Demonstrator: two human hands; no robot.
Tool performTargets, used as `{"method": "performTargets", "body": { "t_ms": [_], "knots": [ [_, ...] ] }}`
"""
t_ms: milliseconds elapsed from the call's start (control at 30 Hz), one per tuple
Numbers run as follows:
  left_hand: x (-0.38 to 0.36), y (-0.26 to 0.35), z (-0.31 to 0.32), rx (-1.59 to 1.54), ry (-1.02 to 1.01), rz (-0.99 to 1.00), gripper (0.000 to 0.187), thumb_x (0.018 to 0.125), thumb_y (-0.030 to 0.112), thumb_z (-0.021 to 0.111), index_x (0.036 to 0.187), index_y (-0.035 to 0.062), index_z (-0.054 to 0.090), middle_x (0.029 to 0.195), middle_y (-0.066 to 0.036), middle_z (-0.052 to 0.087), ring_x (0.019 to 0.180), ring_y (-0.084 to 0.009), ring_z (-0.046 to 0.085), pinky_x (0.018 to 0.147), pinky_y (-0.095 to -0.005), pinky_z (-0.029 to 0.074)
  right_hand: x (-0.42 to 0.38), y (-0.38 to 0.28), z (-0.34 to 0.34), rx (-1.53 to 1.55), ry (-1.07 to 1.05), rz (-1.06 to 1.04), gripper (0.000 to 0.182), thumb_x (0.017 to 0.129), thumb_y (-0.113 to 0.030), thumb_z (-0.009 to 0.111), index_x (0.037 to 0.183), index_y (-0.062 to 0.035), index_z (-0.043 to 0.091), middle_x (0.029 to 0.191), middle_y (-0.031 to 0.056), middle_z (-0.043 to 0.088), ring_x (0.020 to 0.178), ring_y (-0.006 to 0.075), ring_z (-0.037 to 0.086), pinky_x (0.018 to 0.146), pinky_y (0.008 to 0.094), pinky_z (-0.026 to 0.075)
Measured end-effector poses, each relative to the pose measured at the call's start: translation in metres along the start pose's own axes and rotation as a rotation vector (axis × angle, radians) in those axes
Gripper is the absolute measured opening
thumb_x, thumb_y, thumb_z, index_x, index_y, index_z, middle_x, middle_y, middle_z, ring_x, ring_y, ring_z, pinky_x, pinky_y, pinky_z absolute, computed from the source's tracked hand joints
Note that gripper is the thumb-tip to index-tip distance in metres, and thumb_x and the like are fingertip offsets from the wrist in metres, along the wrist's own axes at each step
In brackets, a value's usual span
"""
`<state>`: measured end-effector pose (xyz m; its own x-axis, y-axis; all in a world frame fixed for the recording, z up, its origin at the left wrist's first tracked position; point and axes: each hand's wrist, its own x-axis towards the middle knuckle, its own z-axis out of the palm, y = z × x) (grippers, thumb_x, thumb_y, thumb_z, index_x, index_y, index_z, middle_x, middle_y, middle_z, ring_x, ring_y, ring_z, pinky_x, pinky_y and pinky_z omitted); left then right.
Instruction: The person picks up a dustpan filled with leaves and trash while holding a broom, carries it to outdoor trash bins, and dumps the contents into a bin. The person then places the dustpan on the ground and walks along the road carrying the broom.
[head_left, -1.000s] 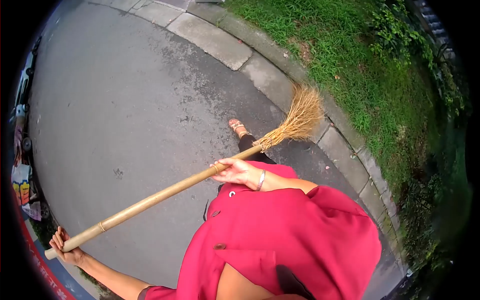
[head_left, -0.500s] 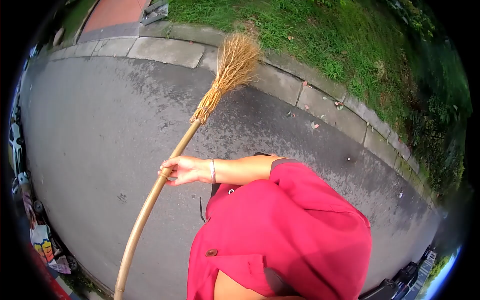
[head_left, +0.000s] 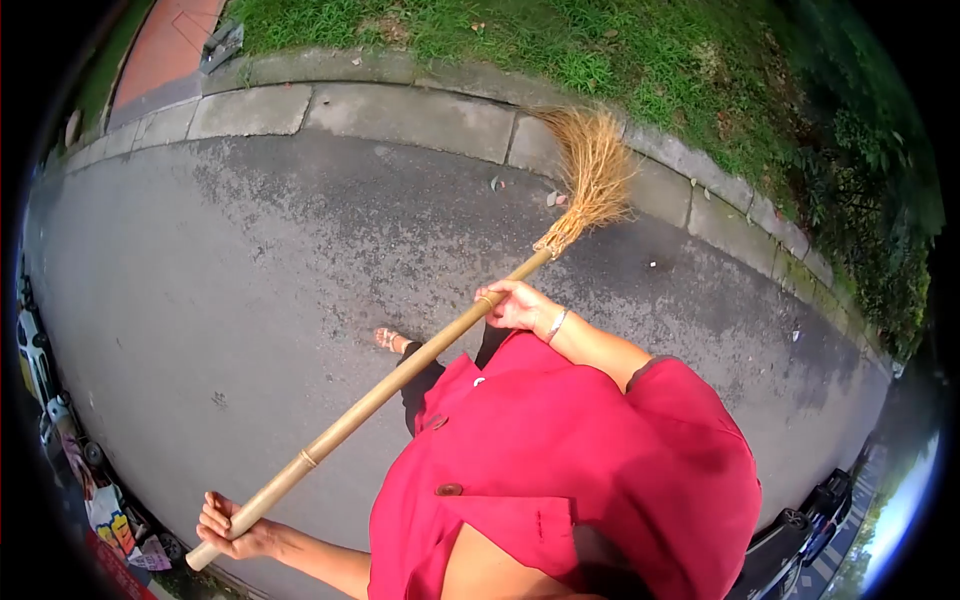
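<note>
Broom [head_left: 415,365] held; fingers [head_left: 213,514] curled (both hands [head_left: 519,305])

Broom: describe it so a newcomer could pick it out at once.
Against the grey road, find the red shirt at the bottom of the view. In front of it the left hand and right hand hold the broom slantwise. Its long jointed handle and flared straw-coloured bristles stand out from grey curb and green grass.
</note>
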<state>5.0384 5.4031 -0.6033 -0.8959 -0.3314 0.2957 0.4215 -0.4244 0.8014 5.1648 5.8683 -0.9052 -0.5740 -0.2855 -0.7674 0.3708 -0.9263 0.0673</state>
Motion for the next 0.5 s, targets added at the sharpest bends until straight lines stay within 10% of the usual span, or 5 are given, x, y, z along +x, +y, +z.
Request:
{"method": "performTargets", "body": {
  "t_ms": [267,500],
  "knots": [
    [-0.124,-0.088,0.051,-0.058,-0.037,-0.397,0.02,0.086,0.015,0.053,0.07,0.0116,0.042,0.059,0.002,0.035,0.059,-0.0102,0.039,0.08,-0.0349,0.04,-0.12,-0.06,-0.154,0.285,0.349,-0.265,0.01,0.068,-0.01,0.05,0.077,-0.006,0.049,0.075,0.0076,0.054,0.077,0.0227,0.053,0.073,0.0447,0.039],
    [-0.214,0.062,-0.089,-0.159,0.261,-0.142,0.028,0.088,0.01,0.047,0.062,0.0104,0.036,0.056,0.001,0.037,0.057,-0.0124,0.037,0.077,-0.0349,0.037,-0.144,0.059,-0.124,0.165,0.044,-0.003,0.008,0.075,-0.009,0.052,0.081,-0.0086,0.048,0.086,0.0066,0.055,0.09,0.0214,0.053,0.078,0.0413,0.039]
  ]
}}
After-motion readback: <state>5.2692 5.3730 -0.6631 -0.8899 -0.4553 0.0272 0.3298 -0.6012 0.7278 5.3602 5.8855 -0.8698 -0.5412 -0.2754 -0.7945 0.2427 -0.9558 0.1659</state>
